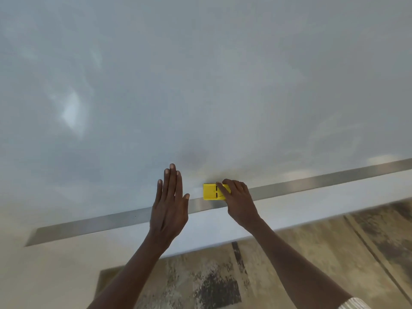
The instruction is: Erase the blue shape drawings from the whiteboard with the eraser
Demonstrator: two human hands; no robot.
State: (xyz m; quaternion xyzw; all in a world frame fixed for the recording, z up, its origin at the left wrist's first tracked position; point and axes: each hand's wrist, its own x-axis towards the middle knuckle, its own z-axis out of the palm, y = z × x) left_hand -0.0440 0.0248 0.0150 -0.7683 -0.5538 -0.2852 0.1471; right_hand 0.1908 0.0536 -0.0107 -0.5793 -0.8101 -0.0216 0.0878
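Note:
The whiteboard (200, 85) fills most of the view; its surface shows only pale smears and glare, with no blue shape visible. A yellow eraser (211, 192) sits low on the board, just above the metal bottom rail (312, 182). My right hand (239, 201) grips the eraser's right end, index finger laid across its top. My left hand (170, 202) is to the left of the eraser, fingers straight and together, flat toward the board's lower edge and holding nothing.
Below the rail runs a white wall strip (223, 228). A beige and dark patterned carpet (289, 275) covers the floor underneath. A bright reflection (71, 112) marks the board's left part.

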